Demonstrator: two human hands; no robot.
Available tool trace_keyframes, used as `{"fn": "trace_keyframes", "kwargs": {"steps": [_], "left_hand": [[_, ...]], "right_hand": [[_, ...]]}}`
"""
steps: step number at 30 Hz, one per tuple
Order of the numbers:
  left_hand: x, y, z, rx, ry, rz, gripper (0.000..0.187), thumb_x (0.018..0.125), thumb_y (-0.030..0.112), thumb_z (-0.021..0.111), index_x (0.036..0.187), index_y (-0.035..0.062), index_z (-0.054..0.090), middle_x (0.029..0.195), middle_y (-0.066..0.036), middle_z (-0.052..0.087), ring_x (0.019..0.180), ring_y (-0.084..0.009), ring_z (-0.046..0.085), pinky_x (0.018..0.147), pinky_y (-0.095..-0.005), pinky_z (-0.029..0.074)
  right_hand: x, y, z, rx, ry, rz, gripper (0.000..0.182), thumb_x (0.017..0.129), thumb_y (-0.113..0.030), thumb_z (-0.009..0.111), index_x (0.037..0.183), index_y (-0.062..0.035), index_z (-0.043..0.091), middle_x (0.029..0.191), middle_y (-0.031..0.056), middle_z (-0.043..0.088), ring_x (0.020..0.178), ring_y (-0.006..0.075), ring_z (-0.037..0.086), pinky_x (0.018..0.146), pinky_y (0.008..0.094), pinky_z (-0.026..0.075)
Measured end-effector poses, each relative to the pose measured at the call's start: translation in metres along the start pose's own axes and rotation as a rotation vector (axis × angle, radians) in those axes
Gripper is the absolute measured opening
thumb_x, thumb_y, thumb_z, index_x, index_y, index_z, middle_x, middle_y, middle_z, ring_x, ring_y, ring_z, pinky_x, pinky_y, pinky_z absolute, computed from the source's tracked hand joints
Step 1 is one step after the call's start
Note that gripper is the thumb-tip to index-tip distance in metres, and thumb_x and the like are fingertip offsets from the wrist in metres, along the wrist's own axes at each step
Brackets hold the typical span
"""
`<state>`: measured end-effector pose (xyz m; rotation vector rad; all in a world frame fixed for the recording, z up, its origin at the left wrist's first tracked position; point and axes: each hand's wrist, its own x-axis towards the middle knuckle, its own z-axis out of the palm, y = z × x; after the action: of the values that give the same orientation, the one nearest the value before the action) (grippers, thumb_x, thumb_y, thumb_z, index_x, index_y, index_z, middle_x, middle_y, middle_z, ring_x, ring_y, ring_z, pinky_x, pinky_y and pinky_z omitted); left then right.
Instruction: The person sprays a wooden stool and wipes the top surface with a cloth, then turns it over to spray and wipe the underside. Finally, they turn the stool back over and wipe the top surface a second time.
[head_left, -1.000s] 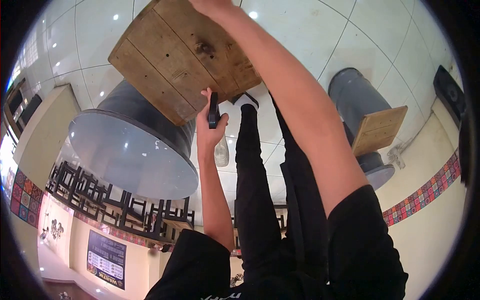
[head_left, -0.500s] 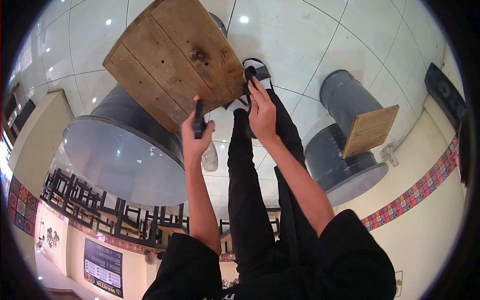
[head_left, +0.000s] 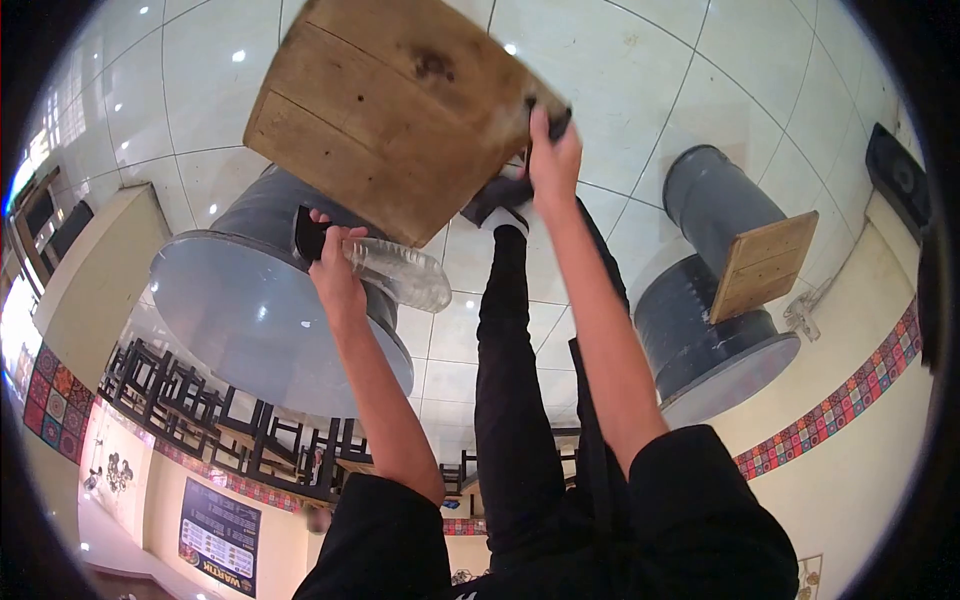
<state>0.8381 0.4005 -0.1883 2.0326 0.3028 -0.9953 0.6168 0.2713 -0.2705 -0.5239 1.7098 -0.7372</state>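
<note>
My left hand [head_left: 338,272] is closed around the neck of a spray bottle [head_left: 400,272] with a clear body and a black trigger head. The bottle lies tilted sideways, its base to the right, in front of the grey drum below the board. A dark cloth [head_left: 562,122] is bunched in my right hand [head_left: 553,165], at the right edge of a large wooden board [head_left: 390,110]. The board is made of brown planks with a dark knot and small holes. My right fingers are partly hidden, and the board's surface near them is smeared by motion.
A grey drum-shaped base with a wide round disc [head_left: 270,325] stands at the left. Another grey drum [head_left: 690,310] with a small wooden board [head_left: 765,265] is at the right. Dark chairs [head_left: 270,440] line the far area. My shoe [head_left: 497,200] rests on white floor tiles.
My left hand has moved left and down, turning the spray bottle sideways. My right hand has moved up and right with the cloth to the board's edge. The view has shifted slightly.
</note>
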Motion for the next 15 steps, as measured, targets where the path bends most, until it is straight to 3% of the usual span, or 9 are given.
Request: {"fn": "trace_keyframes", "kwargs": {"steps": [2, 4, 6, 8, 9, 10, 12, 13, 15], "left_hand": [[-0.012, 0.001, 0.007, 0.099, -0.145, 0.146, 0.033, 0.087, 0.006, 0.058, 0.118, -0.0029, 0.059, 0.112, -0.011, 0.065, 0.089, -0.0196, 0.065, 0.081, -0.035, 0.05], [-0.019, -0.003, 0.019, 0.173, -0.255, 0.259, 0.033, 0.089, 0.008, 0.06, 0.12, -0.0024, 0.059, 0.11, -0.01, 0.065, 0.09, -0.017, 0.063, 0.079, -0.033, 0.049], [-0.026, -0.002, 0.035, 0.249, -0.364, 0.393, 0.034, 0.09, 0.01, 0.061, 0.122, -0.0018, 0.059, 0.108, -0.009, 0.066, 0.091, -0.0144, 0.062, 0.077, -0.031, 0.049], [-0.037, -0.004, 0.056, 0.236, -0.444, 0.493, 0.028, 0.09, 0.005, 0.065, 0.117, 0.0004, 0.061, 0.092, -0.004, 0.063, 0.076, -0.0092, 0.056, 0.07, -0.0236, 0.045], [-0.045, -0.001, 0.064, 0.295, -0.458, 0.459, 0.022, 0.09, 0.006, 0.068, 0.11, 0.0006, 0.063, 0.094, -0.003, 0.063, 0.073, -0.0056, 0.052, 0.066, -0.0206, 0.043], [-0.047, 0.001, 0.07, 0.385, -0.532, 0.534, 0.015, 0.09, 0.006, 0.067, 0.103, 0.0008, 0.064, 0.086, -0.001, 0.063, 0.065, -0.0035, 0.048, 0.06, -0.0196, 0.039], [-0.068, 0.019, 0.089, 0.451, -0.637, 0.529, 0.013, 0.091, 0.008, 0.065, 0.1, -0.0014, 0.064, 0.09, -0.003, 0.066, 0.065, -0.0058, 0.055, 0.061, -0.0232, 0.046], [-0.072, 0.024, 0.1, 0.441, -0.648, 0.555, 0.008, 0.089, 0.006, 0.067, 0.095, 0.0028, 0.065, 0.061, 0.005, 0.054, 0.055, -0.0023, 0.043, 0.054, -0.0194, 0.035], [-0.079, 0.033, 0.12, 0.413, -0.655, 0.565, 0.006, 0.088, 0.006, 0.067, 0.093, 0.0029, 0.065, 0.06, 0.005, 0.054, 0.056, -0.0026, 0.043, 0.054, -0.0202, 0.035]], "right_hand": [[0.051, -0.032, 0.011, -0.184, -0.057, -0.194, 0.039, 0.094, -0.04, 0.064, 0.098, -0.0011, 0.062, 0.072, 0.0033, 0.06, 0.05, 0.0125, 0.053, 0.041, 0.0303, 0.045], [0.116, -0.051, 0.027, -0.584, -0.019, -0.548, 0.041, 0.096, -0.042, 0.06, 0.093, -0.0016, 0.062, 0.066, 0.0029, 0.058, 0.049, 0.0125, 0.053, 0.042, 0.0301, 0.045], [0.108, -0.141, 0.041, -0.867, -0.235, -0.4, 0.037, 0.101, -0.019, 0.045, 0.126, 0.0054, 0.056, 0.13, 0.026, 0.057, 0.117, 0.04, 0.057, 0.098, 0.0423, 0.048], [0.126, -0.159, 0.041, -0.791, -0.253, -0.42, 0.038, 0.1, -0.022, 0.047, 0.126, 0.0041, 0.056, 0.129, 0.0255, 0.057, 0.117, 0.0401, 0.056, 0.096, 0.0427, 0.048], [0.134, -0.164, 0.039, -0.723, -0.28, -0.43, 0.039, 0.1, -0.025, 0.049, 0.127, 0.0029, 0.056, 0.129, 0.025, 0.058, 0.117, 0.0402, 0.056, 0.095, 0.043, 0.048], [0.135, -0.16, 0.033, -0.714, -0.271, -0.432, 0.039, 0.1, -0.025, 0.049, 0.127, 0.0029, 0.056, 0.129, 0.025, 0.058, 0.117, 0.0402, 0.056, 0.095, 0.043, 0.048], [0.143, -0.13, 0.015, -0.278, -0.045, -0.474, 0.041, 0.096, -0.039, 0.058, 0.087, 0.0005, 0.062, 0.063, 0.0105, 0.06, 0.047, 0.0191, 0.06, 0.044, 0.0353, 0.045], [0.138, -0.121, 0.0, -0.197, -0.065, -0.412, 0.04, 0.097, -0.039, 0.057, 0.087, 0.0001, 0.062, 0.063, 0.0097, 0.06, 0.047, 0.0179, 0.058, 0.043, 0.0346, 0.044], [0.119, -0.098, -0.037, -0.064, -0.068, -0.259, 0.039, 0.098, -0.038, 0.056, 0.086, -0.0008, 0.061, 0.062, 0.0073, 0.057, 0.046, 0.0156, 0.055, 0.042, 0.0329, 0.043]]}}
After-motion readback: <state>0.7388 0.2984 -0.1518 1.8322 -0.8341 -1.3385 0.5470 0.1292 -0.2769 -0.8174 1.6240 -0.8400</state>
